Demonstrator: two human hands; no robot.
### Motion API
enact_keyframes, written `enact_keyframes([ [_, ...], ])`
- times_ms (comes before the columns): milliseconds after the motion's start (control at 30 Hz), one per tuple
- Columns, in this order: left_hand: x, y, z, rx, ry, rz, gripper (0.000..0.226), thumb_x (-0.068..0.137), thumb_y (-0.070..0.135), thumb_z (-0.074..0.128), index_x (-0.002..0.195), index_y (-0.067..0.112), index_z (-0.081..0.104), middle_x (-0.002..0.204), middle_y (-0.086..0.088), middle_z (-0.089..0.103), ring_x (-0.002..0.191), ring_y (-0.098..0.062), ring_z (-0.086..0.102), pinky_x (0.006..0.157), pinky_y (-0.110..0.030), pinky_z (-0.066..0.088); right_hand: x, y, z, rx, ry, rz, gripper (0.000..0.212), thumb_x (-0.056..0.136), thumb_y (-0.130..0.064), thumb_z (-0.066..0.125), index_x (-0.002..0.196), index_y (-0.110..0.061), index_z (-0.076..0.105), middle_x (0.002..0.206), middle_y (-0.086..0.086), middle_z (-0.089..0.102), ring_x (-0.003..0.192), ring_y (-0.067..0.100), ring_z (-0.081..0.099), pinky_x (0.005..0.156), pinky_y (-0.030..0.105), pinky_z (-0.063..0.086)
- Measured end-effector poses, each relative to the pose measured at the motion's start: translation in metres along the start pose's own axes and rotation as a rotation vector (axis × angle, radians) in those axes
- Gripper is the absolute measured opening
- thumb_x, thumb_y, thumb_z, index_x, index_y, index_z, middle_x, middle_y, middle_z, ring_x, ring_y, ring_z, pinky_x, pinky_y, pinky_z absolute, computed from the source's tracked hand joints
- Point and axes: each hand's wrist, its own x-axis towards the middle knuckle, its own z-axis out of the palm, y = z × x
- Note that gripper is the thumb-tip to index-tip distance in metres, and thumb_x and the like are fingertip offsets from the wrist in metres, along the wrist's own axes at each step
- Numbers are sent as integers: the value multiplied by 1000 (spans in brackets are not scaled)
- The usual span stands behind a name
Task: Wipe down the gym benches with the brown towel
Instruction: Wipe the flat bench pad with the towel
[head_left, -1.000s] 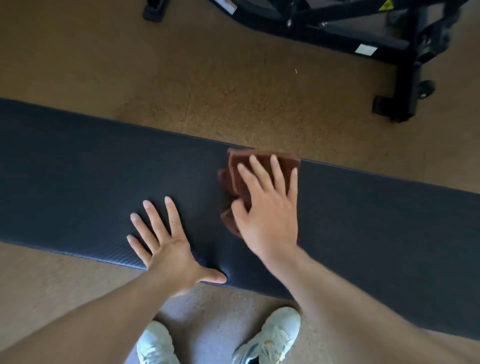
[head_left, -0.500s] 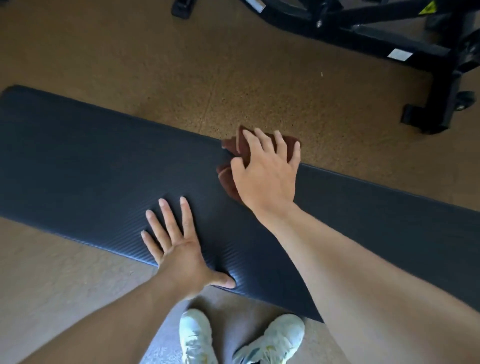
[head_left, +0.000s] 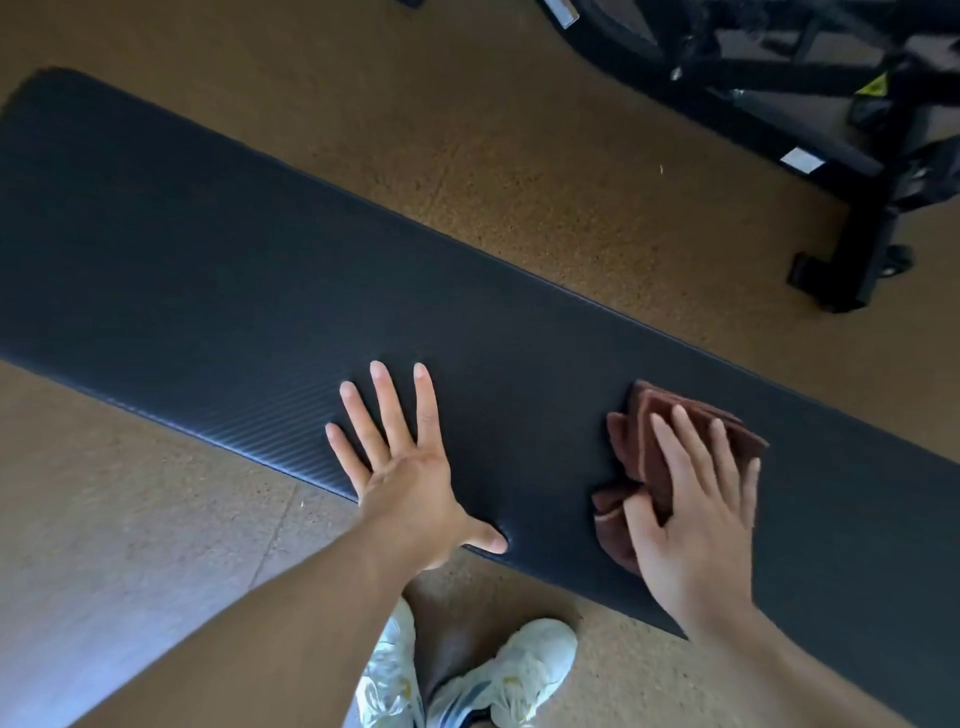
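Pressing flat, fingers straight: right hand (head_left: 696, 525) on folded brown towel (head_left: 670, 441), lower right of frame. Left hand (head_left: 410, 483) splayed on black bench pad (head_left: 234, 270), lower centre. Tan floor (head_left: 467, 114); black frame (head_left: 857, 171) upper right.

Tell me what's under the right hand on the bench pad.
The folded brown cloth towel lies under the right hand, pressed flat on the long black padded bench. The towel's middle and the pad beneath it are covered.

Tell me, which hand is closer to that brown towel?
Right. The right hand lies flat on the brown towel, pressing it to the bench; the left hand rests apart, on bare padding.
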Motion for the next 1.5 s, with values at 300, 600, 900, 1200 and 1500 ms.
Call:
enact_keyframes([
  [300,0,2,0,6,1,5,183,34,77,87,131,24,-58,135,-14,-66,130,-43,-55,110,-61,-25,128,-84,-8,104,96,164,63,100,-50,38,162,-39,30,171,-12,25,162,22,6,128,59,-8],
  [600,-9,2,-2,15,18,11,184,29,79,87,136,27,-54,142,-11,-60,137,-41,-49,117,-62,-18,-55,-20,28,11,30,-185,69,87,-39,51,156,-36,46,168,-13,33,162,21,12,128,61,8],
  [900,-8,7,1,5,9,22,186,26,77,88,137,30,-53,145,-8,-59,138,-38,-49,114,-60,-22,42,6,-5,177,135,357,69,98,-49,39,164,-39,24,174,-13,13,162,17,-6,128,53,-13],
  [1200,-10,6,2,21,11,9,185,27,78,88,135,30,-54,142,-7,-61,137,-38,-50,116,-61,-21,-20,-4,14,102,152,85,69,90,-42,46,158,-35,41,169,-9,32,162,25,12,129,58,1],
  [1500,-6,1,8,-3,82,30,184,28,77,88,139,30,-51,146,-9,-58,138,-38,-49,116,-60,-21,-72,42,14,-49,-40,-130,73,91,-41,45,162,-33,33,171,-13,27,162,23,13,129,55,11],
])
